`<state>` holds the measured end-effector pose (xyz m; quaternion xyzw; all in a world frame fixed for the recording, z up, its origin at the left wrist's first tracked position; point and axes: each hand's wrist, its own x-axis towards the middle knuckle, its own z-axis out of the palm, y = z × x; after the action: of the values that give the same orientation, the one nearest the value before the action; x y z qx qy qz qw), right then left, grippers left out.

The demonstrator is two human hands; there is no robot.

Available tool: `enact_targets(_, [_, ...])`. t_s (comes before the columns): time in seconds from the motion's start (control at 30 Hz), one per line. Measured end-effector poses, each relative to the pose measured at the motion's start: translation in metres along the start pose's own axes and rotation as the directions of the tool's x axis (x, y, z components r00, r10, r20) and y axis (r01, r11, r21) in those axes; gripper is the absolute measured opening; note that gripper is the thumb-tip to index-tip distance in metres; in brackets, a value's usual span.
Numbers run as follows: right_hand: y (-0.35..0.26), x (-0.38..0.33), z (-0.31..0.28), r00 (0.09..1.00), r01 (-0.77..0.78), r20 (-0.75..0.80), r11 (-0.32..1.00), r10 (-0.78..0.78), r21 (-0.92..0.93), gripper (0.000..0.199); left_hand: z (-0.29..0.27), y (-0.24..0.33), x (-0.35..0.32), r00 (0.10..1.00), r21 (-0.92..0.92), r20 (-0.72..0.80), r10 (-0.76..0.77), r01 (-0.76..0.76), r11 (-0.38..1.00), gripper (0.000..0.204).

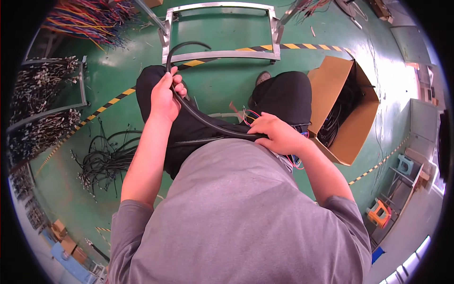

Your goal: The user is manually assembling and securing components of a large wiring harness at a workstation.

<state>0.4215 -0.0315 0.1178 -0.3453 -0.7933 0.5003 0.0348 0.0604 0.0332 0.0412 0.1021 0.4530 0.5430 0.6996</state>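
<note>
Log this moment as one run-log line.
left hand: grips black tube | right hand: holds tube's other end with coloured wires on lap | cardboard box of cables: at right on green floor

Left hand (165, 97) raised, fingers closed in a grip; right hand (276, 132) lower, fingers curled, forearm bent inward.

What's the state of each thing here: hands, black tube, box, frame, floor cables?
left hand: closed around the black tube, held up
right hand: closed on the tube's lower end, at the lap
black tube: bent, free end curling over the left hand
cardboard box: open, black cables inside
metal frame: lying flat on the floor
black cable bundle: loose on the floor
</note>
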Motion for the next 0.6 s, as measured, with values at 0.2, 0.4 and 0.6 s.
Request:
enact_targets(0.2, [0.007, -0.003, 0.01, 0.985, 0.025, -0.171, 0.935, 0.039, 0.355, 0.022, 0.042, -0.003, -0.018, 0.674, 0.692, 0.718, 0.174, -0.717, -0.08, 0.059])
enact_targets(0.4, [0.016, -0.016, -0.001, 0.87, -0.013, -0.464, 0.95, 0.164, 0.312, 0.029, 0.122, -0.045, -0.053, 0.642, 0.731, 0.57, -0.513, -0.681, -0.039, 0.034])
enact_targets(0.6, [0.02, -0.11, 0.034, 0.391, -0.355, -0.795, 0.873, 0.464, 0.335, 0.022, 0.141, -0.051, -0.042, 0.595, 0.654, 0.707, -0.384, -0.755, 0.035, 0.022])
